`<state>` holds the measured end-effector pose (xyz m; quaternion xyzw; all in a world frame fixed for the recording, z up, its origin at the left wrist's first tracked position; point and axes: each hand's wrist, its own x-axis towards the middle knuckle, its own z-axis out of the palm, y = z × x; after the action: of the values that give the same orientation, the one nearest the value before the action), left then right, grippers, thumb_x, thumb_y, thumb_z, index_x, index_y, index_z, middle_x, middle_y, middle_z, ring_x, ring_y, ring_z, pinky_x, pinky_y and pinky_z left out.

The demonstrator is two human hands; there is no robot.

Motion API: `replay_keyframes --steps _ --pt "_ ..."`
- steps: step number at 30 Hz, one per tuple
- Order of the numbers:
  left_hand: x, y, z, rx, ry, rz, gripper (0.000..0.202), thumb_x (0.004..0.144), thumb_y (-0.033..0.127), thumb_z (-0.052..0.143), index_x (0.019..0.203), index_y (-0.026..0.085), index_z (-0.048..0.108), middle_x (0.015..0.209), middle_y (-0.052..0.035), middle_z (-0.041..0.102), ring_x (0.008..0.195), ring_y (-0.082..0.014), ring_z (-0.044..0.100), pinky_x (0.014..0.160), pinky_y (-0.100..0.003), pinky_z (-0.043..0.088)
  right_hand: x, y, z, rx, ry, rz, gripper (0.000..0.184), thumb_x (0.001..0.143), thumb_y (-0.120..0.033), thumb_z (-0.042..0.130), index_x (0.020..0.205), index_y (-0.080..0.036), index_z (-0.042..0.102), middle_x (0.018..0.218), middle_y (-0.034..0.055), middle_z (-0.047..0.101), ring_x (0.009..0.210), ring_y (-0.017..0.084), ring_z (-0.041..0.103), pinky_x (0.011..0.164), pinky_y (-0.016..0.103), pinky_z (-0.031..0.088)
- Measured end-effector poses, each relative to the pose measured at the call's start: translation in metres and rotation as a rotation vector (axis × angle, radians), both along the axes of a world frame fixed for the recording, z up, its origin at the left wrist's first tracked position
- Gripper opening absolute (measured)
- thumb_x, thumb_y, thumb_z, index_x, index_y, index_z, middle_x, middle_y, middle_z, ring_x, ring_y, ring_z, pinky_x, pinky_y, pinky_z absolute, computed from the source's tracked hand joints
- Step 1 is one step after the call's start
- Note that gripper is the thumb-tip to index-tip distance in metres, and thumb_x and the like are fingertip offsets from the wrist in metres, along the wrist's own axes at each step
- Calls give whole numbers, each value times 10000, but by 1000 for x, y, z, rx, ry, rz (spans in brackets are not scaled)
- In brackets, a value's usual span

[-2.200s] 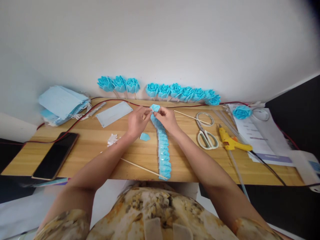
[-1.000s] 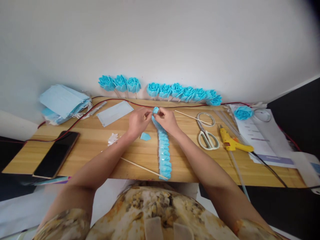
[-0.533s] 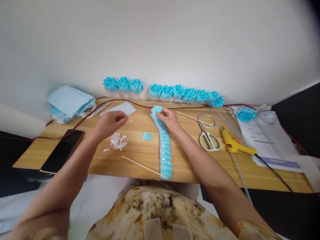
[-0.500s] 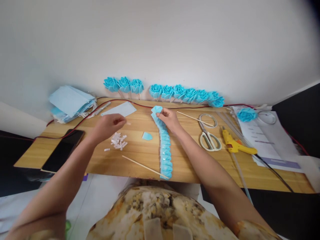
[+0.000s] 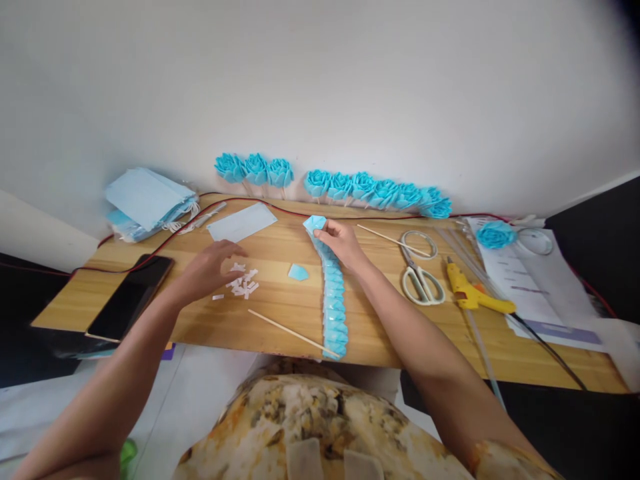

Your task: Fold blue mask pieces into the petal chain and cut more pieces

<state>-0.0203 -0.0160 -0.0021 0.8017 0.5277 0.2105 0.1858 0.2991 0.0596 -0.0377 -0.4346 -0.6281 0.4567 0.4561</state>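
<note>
From my distant seat, I see that the left hand (image 5: 213, 268) has just gone away from the right hand (image 5: 345, 243) and now hangs at the small heap of white rectangular paper-like pieces (image 5: 243, 285) on the pale wooden worktop (image 5: 280, 300). About one second ago, both hands were meeting at the far end of the long strip of overlapping light-blue folded petals (image 5: 335, 300). The left thumb and fingers stand apart, and seem to hold nothing, though the fingertips are rather blurred and I cannot be fully sure. The right hand alone is clamped on this far end; the strip runs down to the worktop's near edge, beside one loose light-blue pointed petal (image 5: 299, 271). I judge that the joining of petals is paused, not completed.
</note>
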Motion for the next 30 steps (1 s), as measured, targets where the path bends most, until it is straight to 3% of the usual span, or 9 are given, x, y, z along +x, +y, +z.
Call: replay_keyframes --steps 2,4,9,11,16,19,22,25,30 --pt "3 2 3 58 -46 6 324 821 389 581 1052 183 677 1130 -103 684 1050 -261 636 971 -409 469 0 0 -1 1 8 9 282 759 -421 687 667 -197 545 633 -43 475 618 115 416 604 265 316" --pt "8 5 7 107 -110 47 273 826 310 509 988 178 685 1080 -94 702 1057 -252 643 993 -400 462 0 1 -2 3 24 18 270 762 -415 688 681 -192 559 645 -44 486 627 114 427 616 265 324" --pt "21 12 12 37 -216 148 212 765 293 470 712 197 652 784 -42 717 803 -211 661 788 -321 495 0 3 -4 -10 20 -4 265 747 -435 702 709 -194 598 658 -35 547 656 131 473 643 274 365" --pt "21 12 13 -34 -207 174 247 772 345 495 762 196 691 761 -39 726 757 -209 656 717 -306 481 1 3 -4 -12 16 -8 258 743 -442 704 735 -197 624 682 -23 584 693 149 510 662 282 392" --pt "17 7 14 -181 -238 199 497 809 453 549 1190 171 697 686 -19 720 642 -185 627 658 -288 471 -1 3 -3 -13 9 -11 270 737 -463 710 780 -202 655 729 -3 631 769 182 558 692 296 431" --pt "20 9 13 -97 -266 224 448 795 437 601 1140 182 728 744 -27 731 663 -169 619 703 -287 483 -3 1 -1 -12 16 -9 263 736 -451 712 745 -200 638 704 -10 608 732 165 535 682 290 417" --pt "38 15 13 -30 -358 202 366 787 446 642 1007 183 770 906 -65 751 795 -182 636 764 -293 488 -5 -3 2 -25 42 6 257 743 -436 709 717 -196 621 676 -25 571 675 138 492 658 278 387" --pt "69 23 12 -119 -508 162 402 788 486 660 1008 171 781 981 -86 747 857 -195 638 774 -299 484 -6 -6 6 -50 78 24 258 747 -437 713 732 -194 626 682 -31 564 660 128 474 648 271 370" --pt "119 39 6 -331 -789 153 475 749 525 692 1046 163 773 806 -47 703 709 -150 571 694 -288 467 -7 -8 11 -65 122 32 270 723 -441 734 750 -190 638 718 -23 595 708 139 509 688 276 390"
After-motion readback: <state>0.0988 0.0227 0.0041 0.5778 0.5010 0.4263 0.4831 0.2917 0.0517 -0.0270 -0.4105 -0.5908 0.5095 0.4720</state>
